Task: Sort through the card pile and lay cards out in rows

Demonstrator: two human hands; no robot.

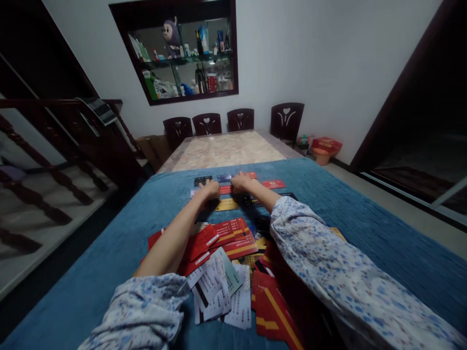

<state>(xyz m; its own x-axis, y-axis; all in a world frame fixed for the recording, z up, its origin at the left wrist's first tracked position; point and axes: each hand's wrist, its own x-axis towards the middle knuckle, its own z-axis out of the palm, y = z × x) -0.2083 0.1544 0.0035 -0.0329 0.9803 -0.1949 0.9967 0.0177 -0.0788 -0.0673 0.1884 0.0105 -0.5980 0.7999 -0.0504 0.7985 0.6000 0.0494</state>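
Both my hands reach forward to rows of cards laid flat on the blue cloth. My left hand point(210, 188) is at the left end of a red card point(225, 190), its fingers bent in on that edge. At the opposite end, my right hand point(240, 183) has its fingers closed down, partly hiding what they touch. Around them lie a dark card point(203, 181), a blue card point(225, 178), a yellow card point(226, 204), a black card point(251, 200) and another red card point(274, 184). Nearer me, red cards point(233, 231) and white cards point(211, 284) overlap in a loose heap between my forearms.
The blue cloth point(120, 243) covers the near part of a long table, whose patterned top point(226, 148) shows beyond. Several dark chairs point(241, 119) stand at the far end. A stair railing point(44, 180) is at left, and an orange bucket point(322, 154) sits on the floor at right.
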